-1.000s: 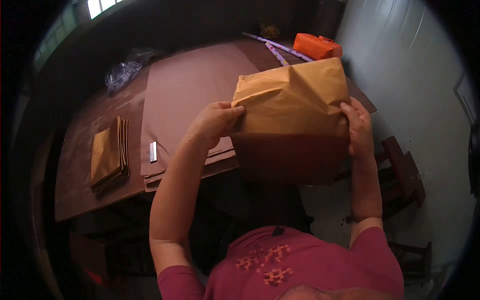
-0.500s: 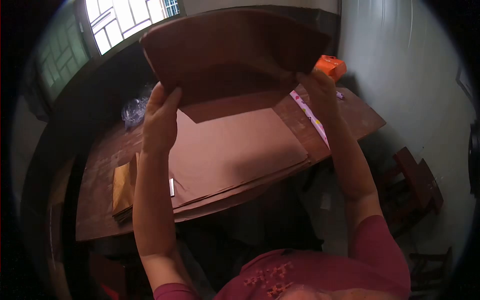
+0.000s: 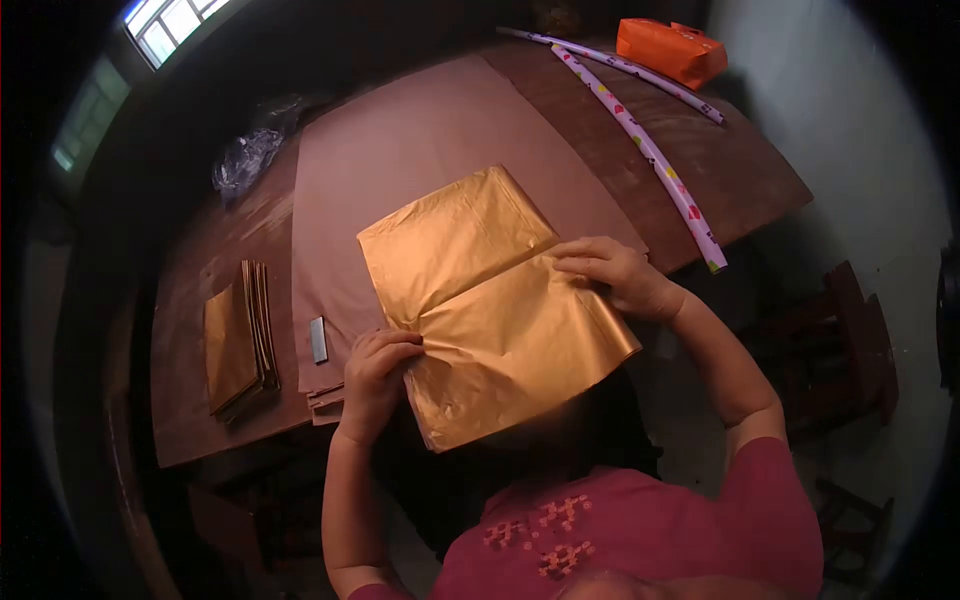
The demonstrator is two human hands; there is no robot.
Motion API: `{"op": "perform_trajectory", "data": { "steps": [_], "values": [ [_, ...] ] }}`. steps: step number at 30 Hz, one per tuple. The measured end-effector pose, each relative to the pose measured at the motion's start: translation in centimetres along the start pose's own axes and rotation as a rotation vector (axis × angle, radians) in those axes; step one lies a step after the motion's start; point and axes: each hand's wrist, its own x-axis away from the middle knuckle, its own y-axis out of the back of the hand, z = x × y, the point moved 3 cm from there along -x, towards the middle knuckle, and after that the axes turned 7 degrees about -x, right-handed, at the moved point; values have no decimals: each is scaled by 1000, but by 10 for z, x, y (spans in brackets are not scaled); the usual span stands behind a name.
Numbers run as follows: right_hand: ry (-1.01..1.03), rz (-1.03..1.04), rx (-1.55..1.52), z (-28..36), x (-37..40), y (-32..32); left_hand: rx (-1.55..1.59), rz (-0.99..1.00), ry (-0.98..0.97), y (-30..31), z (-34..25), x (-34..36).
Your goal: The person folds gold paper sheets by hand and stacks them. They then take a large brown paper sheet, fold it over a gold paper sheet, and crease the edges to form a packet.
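A creased sheet of shiny gold paper (image 3: 490, 310) lies partly over the stack of brown paper (image 3: 400, 170), its near half hanging past the table's front edge. My left hand (image 3: 378, 365) pinches its left edge at the crease. On the right edge, my right hand (image 3: 618, 275) grips the paper near the other end of that crease, fingers on top and thumb hidden. A fold line runs across the sheet between both hands. Left of my left hand, a small grey metal strip (image 3: 319, 340) rests on the brown paper.
Folded gold paper bundles (image 3: 240, 345) stand at the table's left. Crumpled clear plastic (image 3: 247, 160) lies farther back. Two patterned rolled tubes (image 3: 650, 150) and an orange packet (image 3: 670, 52) are on the right of the wooden table (image 3: 740, 190). A dark wooden chair (image 3: 850, 345) stands at right.
Both hands have come down and towards me from a raised position. The paper they held up, showing a dark brown side, now lies low with a gold side up.
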Motion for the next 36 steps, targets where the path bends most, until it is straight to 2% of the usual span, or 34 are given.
{"op": "perform_trajectory", "data": {
  "steps": [3, 5, 9, 10, 12, 15, 18, 20, 22, 24, 26, 27, 28, 30, 31, 33, 36],
  "values": [
    [25, 61, 36, -8, -10, 11, -33, -8, -25, 2, -2, -3],
    [-79, 226, -14, -17, -14, 11, 4, 0, 15, 5, -3, -2],
    [4, 187, -45, -21, -18, 13, 79, 94, 64, 4, 9, 6],
    [-4, 210, -42, -20, -20, 15, 67, 94, 83, 5, 8, 7],
    [-46, 254, -65, -10, -30, 19, 244, 43, 222, 7, 6, 6],
    [-73, 296, -102, -13, -36, 21, 349, 71, 252, 11, 12, 4],
    [-35, 216, -7, -23, -35, 18, 446, 107, 304, 14, 13, 1],
    [41, 239, -10, -37, -35, 16, 547, 113, 526, 8, 26, 7],
    [117, 262, -17, -36, -40, 16, 546, 87, 443, 12, 20, 0],
    [-9, 229, -204, -33, -44, 18, 547, 67, 356, 16, 16, -5],
    [-175, 188, -408, -33, -48, 9, 142, -42, 433, 22, 18, -9],
    [-172, 144, -354, -36, -53, 5, 261, 23, 777, 24, 20, -15],
    [-174, 138, -348, -37, -55, 3, 263, 26, 769, 22, 24, -24],
    [-624, 97, -176, -45, -57, -3, 354, 29, 857, 16, 36, -35],
    [-551, -31, -211, -44, -58, -9, 357, 33, 848, 13, 42, -37],
    [-605, -51, -164, -43, -59, -16, 214, 128, 953, 6, 59, -40],
    [-672, -74, -145, -51, -59, -19, 156, 123, 852, -1, 73, -39]
  ]
}}
